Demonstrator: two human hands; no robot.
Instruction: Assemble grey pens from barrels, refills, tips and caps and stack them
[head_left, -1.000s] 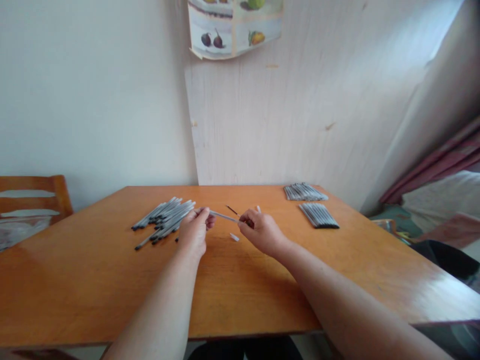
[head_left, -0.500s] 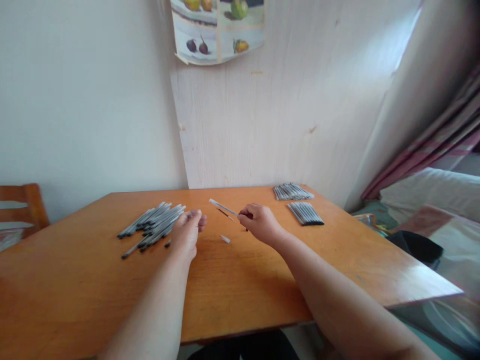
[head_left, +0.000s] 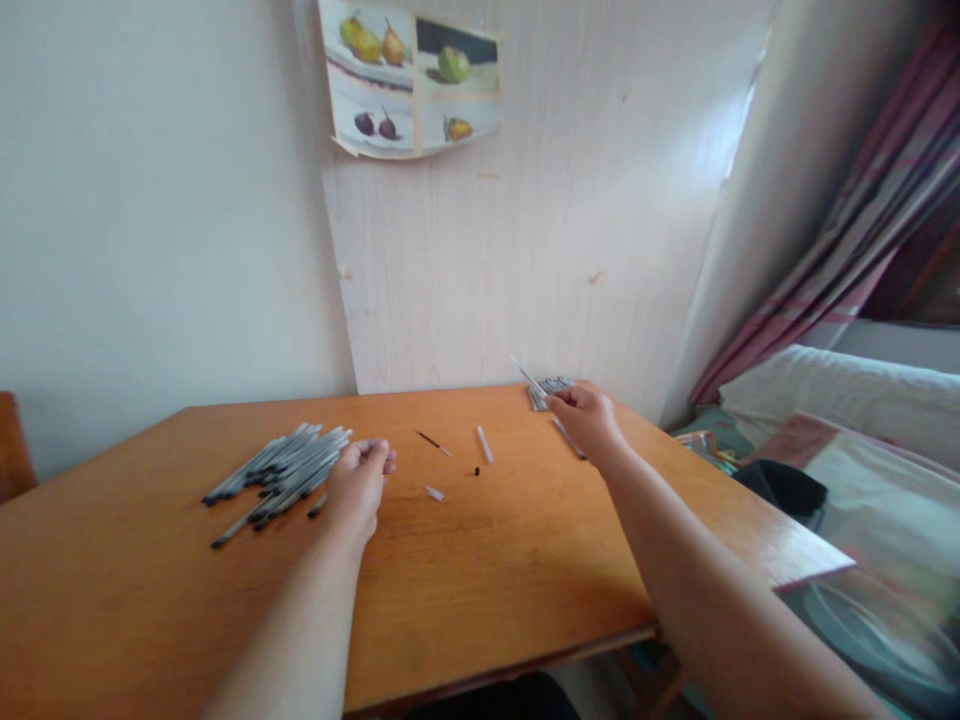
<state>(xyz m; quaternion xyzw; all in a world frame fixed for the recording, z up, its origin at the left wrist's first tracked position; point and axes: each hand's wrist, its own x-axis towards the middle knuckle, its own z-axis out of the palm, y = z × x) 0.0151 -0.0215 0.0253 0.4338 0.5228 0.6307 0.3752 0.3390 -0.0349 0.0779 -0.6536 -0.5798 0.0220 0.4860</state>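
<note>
My right hand (head_left: 585,415) pinches a slim, pale pen (head_left: 529,375), raised and slanting up to the left. It is over the neat row of pens (head_left: 568,440), which the hand mostly hides. My left hand (head_left: 361,475) is closed with curled fingers beside a loose pile of clear pens (head_left: 289,470) with black ends. Whether it holds anything is hidden. Between my hands lie a thin dark refill (head_left: 433,443), a whitish tube (head_left: 485,445), a small black plug (head_left: 477,471) and a short pale conical piece (head_left: 434,493).
A second bundle of pens (head_left: 551,388) lies near the table's back right, partly behind the pen I hold. The orange wooden table (head_left: 465,590) meets a wall with a fruit picture (head_left: 412,85). To the right is a black bin (head_left: 784,488) beside a bed.
My right hand has moved right with the pen, from above the loose parts to the neat row. The tube and plug now show fully. My left hand keeps its place by the pile; the view has shifted right.
</note>
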